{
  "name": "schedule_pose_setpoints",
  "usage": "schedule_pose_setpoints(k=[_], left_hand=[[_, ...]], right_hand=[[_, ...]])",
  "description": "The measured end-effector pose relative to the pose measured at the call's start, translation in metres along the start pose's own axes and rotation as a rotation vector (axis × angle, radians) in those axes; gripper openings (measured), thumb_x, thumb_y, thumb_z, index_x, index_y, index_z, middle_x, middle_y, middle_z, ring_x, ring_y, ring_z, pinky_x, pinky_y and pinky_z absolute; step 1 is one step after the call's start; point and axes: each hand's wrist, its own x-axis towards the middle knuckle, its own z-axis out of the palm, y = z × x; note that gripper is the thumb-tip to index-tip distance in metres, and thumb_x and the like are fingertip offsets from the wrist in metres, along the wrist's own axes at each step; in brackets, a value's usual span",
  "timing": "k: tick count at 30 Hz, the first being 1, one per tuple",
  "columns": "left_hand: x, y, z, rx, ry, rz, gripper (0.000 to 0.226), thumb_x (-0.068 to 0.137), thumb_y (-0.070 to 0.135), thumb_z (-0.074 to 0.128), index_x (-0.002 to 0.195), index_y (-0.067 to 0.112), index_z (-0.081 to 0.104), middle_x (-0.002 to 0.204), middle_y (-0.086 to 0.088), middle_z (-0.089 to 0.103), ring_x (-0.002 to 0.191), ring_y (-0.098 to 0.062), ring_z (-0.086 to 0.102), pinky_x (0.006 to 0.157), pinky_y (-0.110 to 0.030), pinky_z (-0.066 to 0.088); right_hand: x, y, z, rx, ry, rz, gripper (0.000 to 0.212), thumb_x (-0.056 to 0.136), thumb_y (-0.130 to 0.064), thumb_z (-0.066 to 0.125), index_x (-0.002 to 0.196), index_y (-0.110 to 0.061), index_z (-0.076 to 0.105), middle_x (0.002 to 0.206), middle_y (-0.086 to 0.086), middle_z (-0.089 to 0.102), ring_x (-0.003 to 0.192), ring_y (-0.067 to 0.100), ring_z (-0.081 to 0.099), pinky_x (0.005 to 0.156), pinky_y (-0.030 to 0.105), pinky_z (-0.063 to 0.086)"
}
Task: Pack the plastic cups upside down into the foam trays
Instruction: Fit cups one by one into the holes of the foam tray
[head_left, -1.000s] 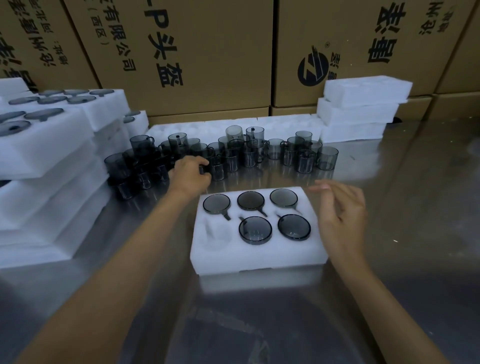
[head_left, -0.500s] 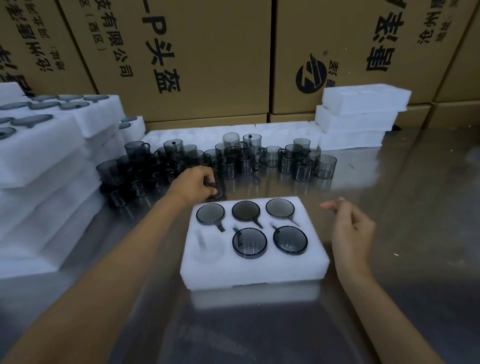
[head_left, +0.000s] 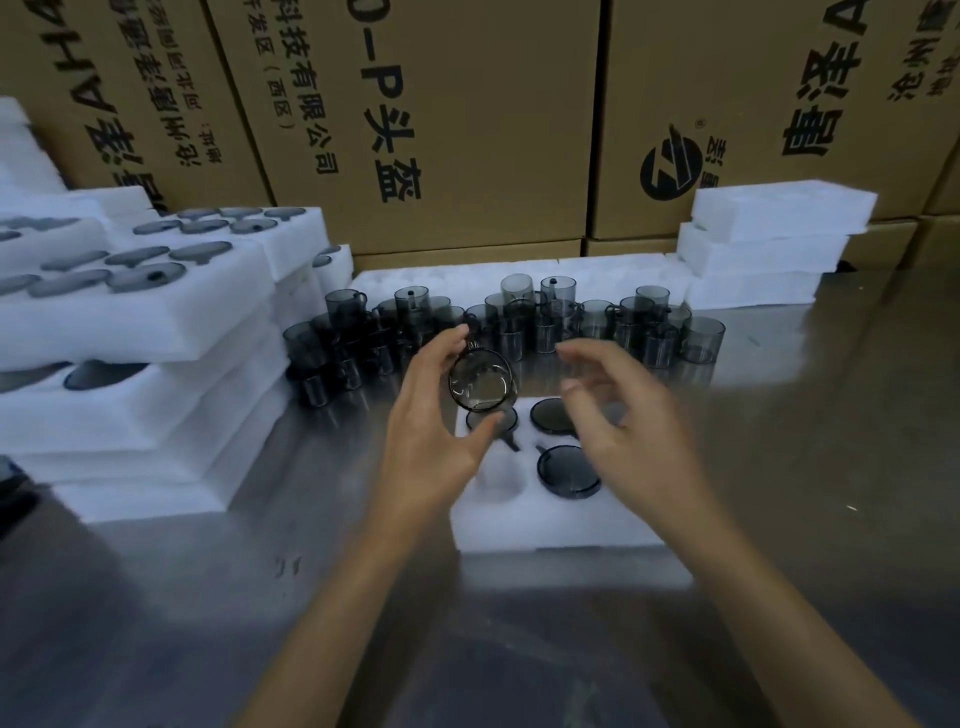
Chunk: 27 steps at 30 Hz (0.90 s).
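Over foam tray (head_left: 519, 525): one pocket unfilled; cup (head_left: 480, 383) pinched in left hand (head_left: 434, 426) fingers; right hand (head_left: 618, 421) spread.

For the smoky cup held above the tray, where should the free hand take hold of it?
Probably by the round wall, from the right. The left hand already pinches the cup from its left side, with the mouth facing the camera, so the right side stays bare; the right hand hovers open there.

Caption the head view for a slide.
Left hand holds a smoky transparent plastic cup above the white foam tray; right hand open.
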Motion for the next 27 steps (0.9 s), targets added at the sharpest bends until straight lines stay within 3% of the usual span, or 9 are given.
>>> schedule_pose_setpoints(k=[3, 5, 8, 13, 19, 23, 25, 27], left_hand=[[-0.011, 0.006, 0.005, -0.001, 0.09, 0.063, 0.079, 0.081, 0.015, 0.082, 0.142, 0.04, 0.039, 0.137, 0.017, 0.052, 0.128, -0.003, 0.052, 0.105, -0.013, 0.039], [-0.016, 0.003, 0.006, 0.015, 0.115, 0.111, 0.076, 0.083, 0.012, 0.079, 0.144, 0.035, 0.039, 0.137, 0.02, 0.051, 0.128, -0.001, 0.051, 0.104, -0.012, 0.037], [-0.02, -0.003, 0.005, 0.057, 0.083, 0.139, 0.079, 0.082, 0.014, 0.08, 0.147, 0.032, 0.037, 0.14, 0.016, 0.051, 0.129, -0.001, 0.051, 0.105, -0.011, 0.037], [-0.02, -0.007, 0.002, 0.014, 0.042, 0.057, 0.08, 0.077, 0.02, 0.086, 0.145, 0.025, 0.043, 0.139, 0.012, 0.054, 0.129, 0.0, 0.051, 0.104, -0.01, 0.038], [-0.018, -0.005, -0.007, 0.081, -0.083, 0.053, 0.077, 0.072, 0.05, 0.08, 0.141, 0.03, 0.051, 0.13, 0.025, 0.055, 0.125, 0.002, 0.051, 0.101, -0.007, 0.036], [-0.017, -0.006, -0.012, 0.1, -0.121, 0.016, 0.079, 0.068, 0.06, 0.076, 0.139, 0.037, 0.051, 0.128, 0.032, 0.052, 0.127, 0.002, 0.047, 0.102, -0.006, 0.032], [-0.017, -0.005, -0.012, 0.078, -0.139, 0.005, 0.078, 0.068, 0.057, 0.079, 0.138, 0.035, 0.052, 0.132, 0.024, 0.051, 0.131, -0.003, 0.046, 0.104, -0.01, 0.035], [-0.017, -0.004, -0.012, 0.035, -0.165, 0.003, 0.073, 0.069, 0.055, 0.081, 0.134, 0.032, 0.057, 0.134, 0.018, 0.051, 0.13, -0.004, 0.048, 0.102, -0.01, 0.037]], right_hand=[[0.005, -0.011, 0.028, 0.139, -0.22, 0.117, 0.043, 0.096, -0.028, 0.063, 0.137, -0.034, 0.052, 0.126, -0.015, 0.06, 0.108, 0.004, 0.062, 0.092, 0.027, 0.051], [0.002, -0.009, 0.042, 0.273, -0.25, 0.129, 0.04, 0.096, -0.022, 0.065, 0.133, -0.032, 0.054, 0.12, -0.016, 0.067, 0.11, 0.006, 0.064, 0.098, 0.034, 0.052], [-0.003, -0.001, 0.048, 0.382, -0.15, 0.129, 0.036, 0.092, -0.014, 0.068, 0.122, -0.033, 0.061, 0.11, -0.014, 0.071, 0.1, 0.011, 0.069, 0.092, 0.035, 0.056], [-0.008, 0.01, 0.048, 0.406, -0.092, 0.135, 0.037, 0.087, -0.018, 0.067, 0.121, -0.033, 0.064, 0.098, -0.002, 0.073, 0.089, 0.016, 0.072, 0.086, 0.037, 0.059], [-0.016, 0.014, 0.043, 0.291, -0.095, 0.135, 0.036, 0.099, -0.013, 0.055, 0.129, -0.031, 0.064, 0.101, -0.011, 0.074, 0.091, 0.008, 0.071, 0.08, 0.037, 0.058], [-0.017, 0.013, 0.04, 0.222, -0.088, 0.14, 0.03, 0.102, -0.028, 0.051, 0.128, -0.035, 0.064, 0.096, -0.007, 0.074, 0.084, 0.023, 0.069, 0.076, 0.049, 0.055], [-0.018, 0.012, 0.04, 0.199, -0.102, 0.131, 0.032, 0.099, -0.04, 0.047, 0.125, -0.04, 0.064, 0.097, -0.004, 0.074, 0.087, 0.022, 0.068, 0.076, 0.045, 0.055], [-0.018, 0.01, 0.038, 0.177, -0.142, 0.113, 0.036, 0.095, -0.05, 0.045, 0.125, -0.043, 0.064, 0.103, -0.012, 0.073, 0.095, 0.011, 0.068, 0.078, 0.033, 0.055]])
